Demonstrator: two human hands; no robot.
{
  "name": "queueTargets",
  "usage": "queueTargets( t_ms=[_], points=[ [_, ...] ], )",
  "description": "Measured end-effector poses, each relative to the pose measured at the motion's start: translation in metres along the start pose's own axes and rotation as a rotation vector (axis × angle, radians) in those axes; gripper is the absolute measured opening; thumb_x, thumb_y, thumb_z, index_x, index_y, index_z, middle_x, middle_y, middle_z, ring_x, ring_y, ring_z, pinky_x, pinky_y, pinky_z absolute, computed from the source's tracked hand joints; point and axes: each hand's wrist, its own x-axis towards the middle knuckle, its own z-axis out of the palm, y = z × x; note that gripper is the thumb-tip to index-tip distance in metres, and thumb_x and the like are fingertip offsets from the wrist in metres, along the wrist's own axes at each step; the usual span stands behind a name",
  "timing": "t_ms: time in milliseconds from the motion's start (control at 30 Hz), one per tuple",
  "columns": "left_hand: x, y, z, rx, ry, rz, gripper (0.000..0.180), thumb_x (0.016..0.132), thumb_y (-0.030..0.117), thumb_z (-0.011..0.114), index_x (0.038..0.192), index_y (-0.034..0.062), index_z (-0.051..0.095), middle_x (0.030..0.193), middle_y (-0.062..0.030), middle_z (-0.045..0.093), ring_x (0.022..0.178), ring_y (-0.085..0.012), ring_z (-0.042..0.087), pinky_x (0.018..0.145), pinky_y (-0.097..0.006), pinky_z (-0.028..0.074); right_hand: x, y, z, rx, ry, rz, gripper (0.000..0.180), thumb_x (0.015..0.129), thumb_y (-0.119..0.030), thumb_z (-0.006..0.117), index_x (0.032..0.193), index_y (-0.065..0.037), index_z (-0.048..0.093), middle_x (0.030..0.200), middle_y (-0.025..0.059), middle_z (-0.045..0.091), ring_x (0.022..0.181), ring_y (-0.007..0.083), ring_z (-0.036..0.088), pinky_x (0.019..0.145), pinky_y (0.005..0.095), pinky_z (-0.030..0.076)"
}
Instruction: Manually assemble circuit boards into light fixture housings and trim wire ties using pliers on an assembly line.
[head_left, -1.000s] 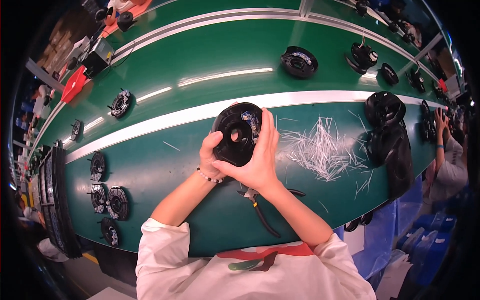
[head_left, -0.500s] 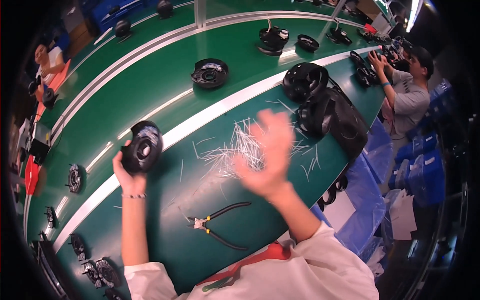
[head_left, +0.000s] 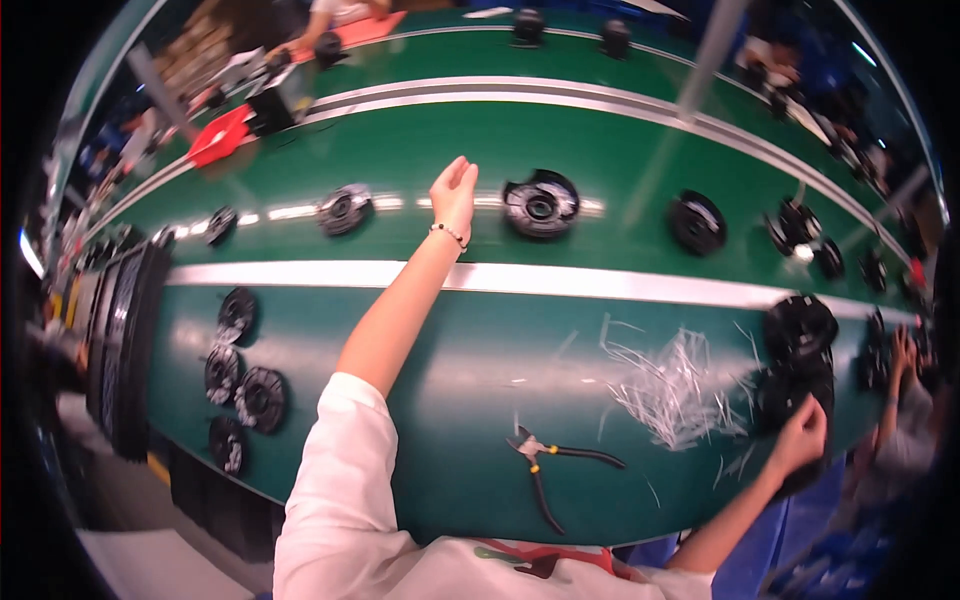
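Left hand (head_left: 455, 197): fingers drawn together, nothing visible in them; over belt (head_left: 590, 150).
Housing (head_left: 541, 204): on belt, just right of left hand.
Right hand (head_left: 803, 435): curled at black parts (head_left: 800, 325); cannot tell whether gripping.
Pliers (head_left: 533, 448): on bench (head_left: 480, 400) between hands, probably for reach.

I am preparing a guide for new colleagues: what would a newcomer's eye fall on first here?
Probably the heap of thin white strips, bright on the right side of the green table. Then the left hand, stretched past the white rail, left of a round black part. Open pliers lie nearer the person.
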Motion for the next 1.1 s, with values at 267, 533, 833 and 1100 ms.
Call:
queueTargets(
  t_ms=[267,533,833,1100],
  points=[
    [0.093,0.059,-0.188,1.713,0.227,0.121,0.057,0.076,0.028,0.055,0.125,0.0079,0.034,0.121,-0.0149,0.045,0.119,-0.0376,0.033,0.094,-0.055,0.028,-0.089,-0.159,-0.053,0.527,-0.527,-0.679,0.004,0.07,0.0,0.058,0.071,-0.001,0.054,0.069,0.0119,0.055,0.06,0.0283,0.054,0.055,0.0337,0.044],
    [0.065,0.067,-0.182,1.341,0.156,0.131,0.06,0.061,0.017,0.07,0.114,0.0036,0.044,0.101,-0.0159,0.059,0.096,-0.0298,0.056,0.084,-0.035,0.044,-0.17,-0.174,-0.061,0.658,-1.316,-0.929,0.024,0.061,-0.013,0.069,0.08,-0.005,0.057,0.08,0.0067,0.059,0.07,0.023,0.058,0.062,0.0325,0.047],
    [-0.034,0.103,-0.075,0.596,-0.222,0.324,0.024,0.066,0.009,0.07,0.085,-0.0002,0.06,0.078,-0.0058,0.064,0.071,-0.0104,0.06,0.067,-0.023,0.047,-0.151,-0.211,-0.034,0.312,-1.451,-0.753,0.104,0.05,-0.046,0.076,0.128,0.001,0.027,0.132,0.0276,0.019,0.121,0.0446,0.02,0.092,0.0631,0.018],
    [-0.136,0.085,-0.017,-0.04,-0.368,0.004,0.019,0.079,0.004,0.059,0.096,-0.0021,0.051,0.087,-0.0061,0.059,0.079,-0.0093,0.055,0.071,-0.022,0.045,-0.134,-0.201,-0.008,1.051,-1.064,-0.137,0.105,0.052,-0.024,0.079,0.131,0.004,0.016,0.13,0.021,0.027,0.12,0.0321,0.03,0.1,0.0404,0.024]
  ],
)
